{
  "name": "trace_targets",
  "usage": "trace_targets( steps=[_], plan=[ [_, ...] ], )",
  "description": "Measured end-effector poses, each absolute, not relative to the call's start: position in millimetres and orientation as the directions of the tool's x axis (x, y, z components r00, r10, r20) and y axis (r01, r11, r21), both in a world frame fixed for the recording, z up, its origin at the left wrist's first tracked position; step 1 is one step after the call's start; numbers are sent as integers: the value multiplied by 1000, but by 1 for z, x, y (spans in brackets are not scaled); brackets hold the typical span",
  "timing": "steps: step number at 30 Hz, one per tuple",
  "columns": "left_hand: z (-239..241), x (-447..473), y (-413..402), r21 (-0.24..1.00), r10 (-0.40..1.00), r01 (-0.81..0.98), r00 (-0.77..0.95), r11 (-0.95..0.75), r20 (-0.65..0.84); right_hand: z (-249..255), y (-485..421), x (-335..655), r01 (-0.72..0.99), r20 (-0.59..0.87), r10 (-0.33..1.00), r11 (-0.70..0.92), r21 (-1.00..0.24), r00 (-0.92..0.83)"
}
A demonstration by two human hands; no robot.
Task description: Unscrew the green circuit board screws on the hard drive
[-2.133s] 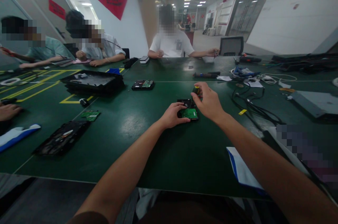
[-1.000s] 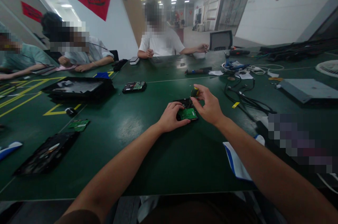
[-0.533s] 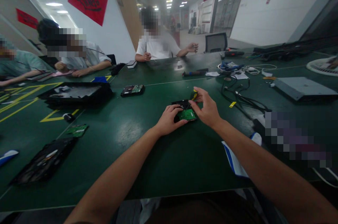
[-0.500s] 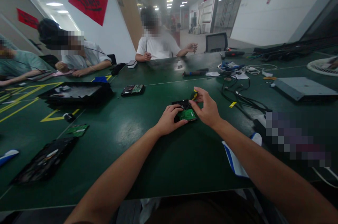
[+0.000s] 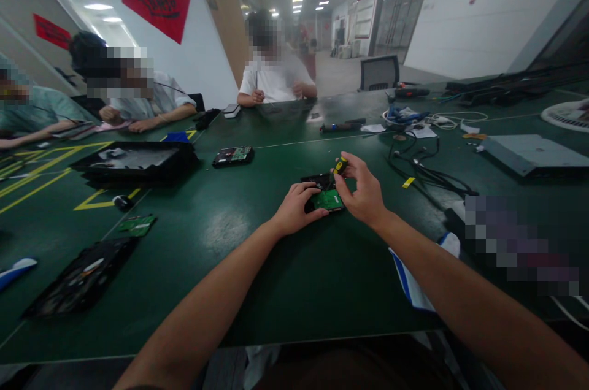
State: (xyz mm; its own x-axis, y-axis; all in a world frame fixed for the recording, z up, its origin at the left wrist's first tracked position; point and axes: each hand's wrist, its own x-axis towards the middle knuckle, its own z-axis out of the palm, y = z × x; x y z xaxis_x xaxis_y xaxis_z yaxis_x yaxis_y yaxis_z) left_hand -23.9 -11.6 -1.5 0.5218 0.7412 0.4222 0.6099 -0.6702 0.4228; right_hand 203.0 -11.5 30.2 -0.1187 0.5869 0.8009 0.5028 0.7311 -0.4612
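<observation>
A hard drive (image 5: pixel 327 200) with a green circuit board lies on the green table in front of me. My left hand (image 5: pixel 297 207) grips its left side, thumb on the near edge and fingers across the top. In my right hand (image 5: pixel 361 189) is a yellow and black screwdriver (image 5: pixel 340 165), held by its handle above the far right part of the drive. The screwdriver's tip is too small to make out. A second hard drive (image 5: pixel 232 156) rests farther off to the left.
On the left are a black tray (image 5: pixel 133 163), a loose green circuit board (image 5: pixel 138 225) and a black casing (image 5: pixel 83 276). To the right lie black cables (image 5: pixel 427 172), a grey metal box (image 5: pixel 536 154) and a white-blue cloth (image 5: pixel 416 279). Co-workers sit across the table.
The screwdriver handle shows more fully between my right fingers, which have shifted slightly. My left hand stays on the hard drive. The co-worker opposite has drawn one hand inward.
</observation>
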Motion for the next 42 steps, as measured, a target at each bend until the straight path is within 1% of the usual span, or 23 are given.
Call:
trace_targets(
  steps=[3, 8, 14, 19, 25, 31, 36, 42],
  plan=[
    [-1, -24, -12, 422, 744, 614, 521, -667, 419, 30, -11, 203, 503, 804, 586, 728, -465, -105],
    [-2, -23, -11, 418, 741, 613, 522, -670, 423, 31, -12, 203, 546, 820, 563, 722, -425, -106],
    [-2, -23, -13, 423, 749, 620, 512, -661, 420, 31, -10, 202, 542, 801, 591, 706, -456, -95],
    [-2, -24, -12, 422, 745, 615, 522, -666, 416, 29, -9, 201, 549, 818, 568, 714, -435, -89],
    [-2, -24, -12, 424, 741, 609, 522, -670, 422, 27, -9, 200, 499, 796, 598, 720, -483, -92],
    [-2, -24, -12, 434, 747, 608, 518, -664, 417, 30, -9, 201, 527, 812, 574, 724, -445, -103],
    [-2, -24, -11, 432, 753, 617, 518, -658, 406, 28, -8, 200, 496, 795, 600, 717, -489, -84],
    [-3, -25, -11, 424, 744, 612, 524, -667, 415, 28, -9, 202, 556, 806, 583, 706, -439, -104]
  ],
)
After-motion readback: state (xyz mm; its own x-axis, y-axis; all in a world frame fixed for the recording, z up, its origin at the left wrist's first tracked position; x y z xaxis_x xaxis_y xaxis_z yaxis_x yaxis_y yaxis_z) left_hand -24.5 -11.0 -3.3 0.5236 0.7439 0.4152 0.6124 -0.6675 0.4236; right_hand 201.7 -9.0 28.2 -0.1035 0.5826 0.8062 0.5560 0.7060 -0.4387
